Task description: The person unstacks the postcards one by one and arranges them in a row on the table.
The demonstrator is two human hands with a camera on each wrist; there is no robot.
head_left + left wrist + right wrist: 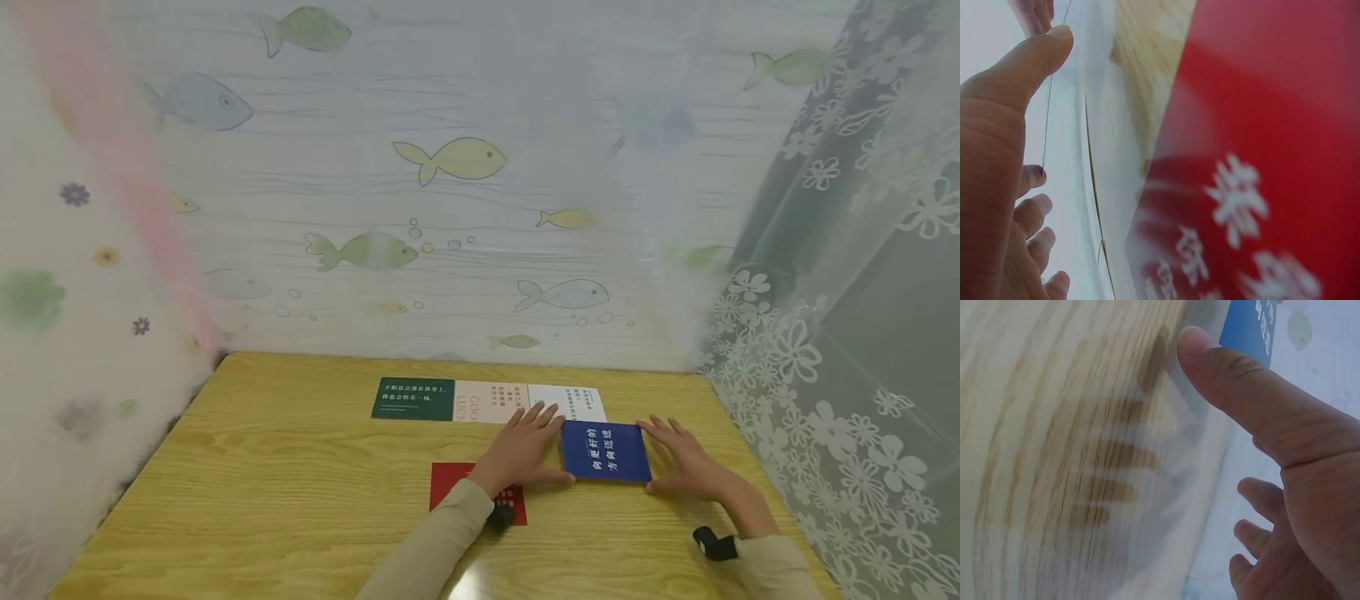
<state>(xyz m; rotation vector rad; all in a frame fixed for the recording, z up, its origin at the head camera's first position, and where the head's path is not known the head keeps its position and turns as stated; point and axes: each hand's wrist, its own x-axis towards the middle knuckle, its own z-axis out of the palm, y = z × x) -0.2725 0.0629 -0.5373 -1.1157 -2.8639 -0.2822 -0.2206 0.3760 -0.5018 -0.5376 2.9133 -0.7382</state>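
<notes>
1. Wooden table (300, 500) set against a wall with fish-pattern paper; lace curtain (840, 375) on the right side.
2. Blue card (606, 451) with white print lies flat on the table, right of centre, just below the white card in the row.
3. Left hand (521, 450) rests flat on the table at the blue card's left edge. Fingers are straight and spread, and the thumb lies along the card's lower left corner. Grip loose, nothing clasped, only touching the card edge.
4. Right hand (686, 467) lies flat at the blue card's right edge, fingers straight, thumb near the lower right corner. Grip relaxed, holds nothing, touching or just beside the card; exact contact is hard to tell.
5. Right wrist view: thumb stretched toward the blue card's corner, other fingers slightly bent above the wood, blurred.
6. Red card (450, 483) with white print lies under the left forearm, partly hidden by the sleeve; it also fills the left wrist view, blurred.
7. Row of three cards at the far side of the table, touching edge to edge: green card (413, 398), beige card (487, 401), white card (573, 401).
8. The left fingertips overlap the lower edges of the beige and white cards.
9. Black wrist strap (716, 543) on the right wrist, beige sleeves on both arms.
</notes>
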